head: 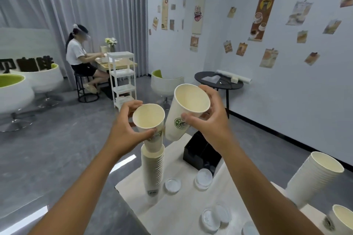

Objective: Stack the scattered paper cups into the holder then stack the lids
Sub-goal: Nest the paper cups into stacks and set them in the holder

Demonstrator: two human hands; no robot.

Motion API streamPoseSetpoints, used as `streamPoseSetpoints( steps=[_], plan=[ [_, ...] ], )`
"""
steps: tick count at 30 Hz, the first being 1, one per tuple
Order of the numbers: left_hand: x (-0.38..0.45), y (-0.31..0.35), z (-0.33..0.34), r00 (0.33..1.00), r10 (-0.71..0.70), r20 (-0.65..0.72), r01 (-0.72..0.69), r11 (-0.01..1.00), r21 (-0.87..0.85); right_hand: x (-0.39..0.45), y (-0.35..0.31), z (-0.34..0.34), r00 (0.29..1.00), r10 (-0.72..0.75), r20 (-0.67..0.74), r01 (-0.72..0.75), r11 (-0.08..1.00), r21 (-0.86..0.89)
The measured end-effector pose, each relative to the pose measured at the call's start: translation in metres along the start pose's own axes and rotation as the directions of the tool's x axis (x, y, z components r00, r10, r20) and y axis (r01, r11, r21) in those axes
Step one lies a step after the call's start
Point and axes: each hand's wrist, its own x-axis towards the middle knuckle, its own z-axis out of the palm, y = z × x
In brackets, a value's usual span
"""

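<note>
My left hand grips a white paper cup with a green logo near its rim; the cup's base sits in the top of a tall cup stack on the table. My right hand holds a larger white cup by its rim, tilted, in the air just right of the first cup. A second tall stack of cups leans at the right. One more cup stands at the lower right. Clear plastic lids lie on the table: one lid, another lid, and several lids near the front.
A black box holder stands at the back of the pale table. Beyond are a black round side table, white-green chairs, a white shelf cart and a seated person at a desk.
</note>
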Motion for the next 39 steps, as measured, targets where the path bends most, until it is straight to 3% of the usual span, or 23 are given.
streamPoseSetpoints(
  steps=[19,29,39],
  plan=[
    [-0.017,-0.077,0.015,0.975,-0.199,0.104,0.198,0.980,0.017,0.008,0.019,0.032,1.000,0.021,-0.020,-0.023,0.994,-0.109],
    [-0.022,-0.076,0.014,0.977,-0.186,0.104,0.183,0.982,0.036,0.011,0.030,0.048,0.995,0.091,0.026,-0.090,0.995,-0.047],
    [-0.017,-0.059,-0.004,0.990,-0.119,0.079,0.120,0.993,-0.013,0.013,0.061,0.087,0.977,0.169,0.131,-0.152,0.979,-0.135]
  ],
)
